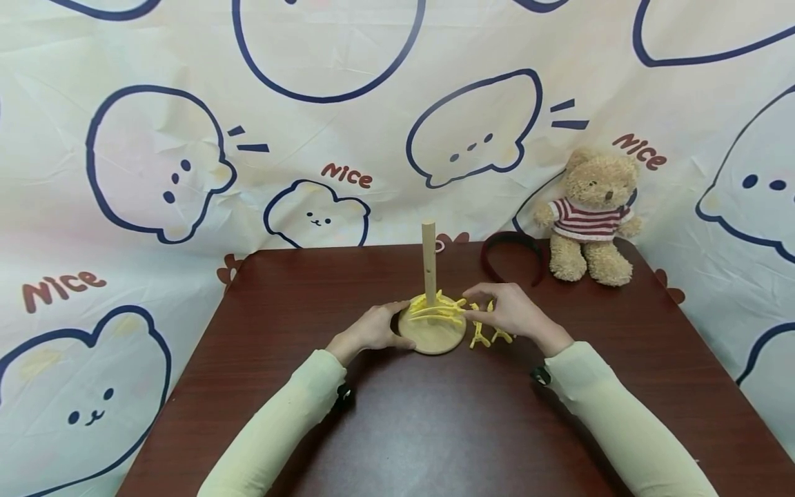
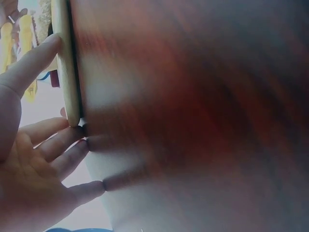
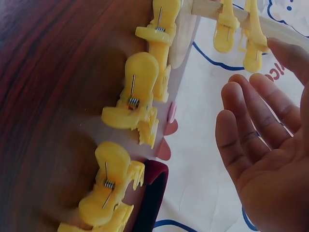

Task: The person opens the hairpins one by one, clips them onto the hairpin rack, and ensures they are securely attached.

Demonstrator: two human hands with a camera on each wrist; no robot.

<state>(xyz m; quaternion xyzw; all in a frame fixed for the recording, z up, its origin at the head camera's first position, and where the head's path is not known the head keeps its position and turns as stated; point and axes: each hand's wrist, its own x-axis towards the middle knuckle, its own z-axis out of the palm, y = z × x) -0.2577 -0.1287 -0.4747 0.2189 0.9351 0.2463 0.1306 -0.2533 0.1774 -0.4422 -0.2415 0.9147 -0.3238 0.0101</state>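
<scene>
A wooden stand (image 1: 431, 339) with a round base and an upright post (image 1: 429, 259) is on the table. My left hand (image 1: 373, 328) holds the base's left edge between thumb and fingers; in the left wrist view the thumb (image 2: 41, 58) lies along the rim. Several yellow spring clips cluster around the foot of the post. At their right end my right hand (image 1: 512, 310) has thumb and forefinger on the handles of one yellow clip (image 3: 253, 60); its other fingers are spread loosely. More yellow clips (image 3: 140, 72) stand on the table beside the base, under the right hand.
A dark red headband (image 1: 512, 236) lies near the table's back edge. A teddy bear (image 1: 590, 221) in a striped shirt sits at the back right. Behind the brown table (image 1: 410, 428) hangs a sheet (image 1: 373, 131) printed with cartoon bears.
</scene>
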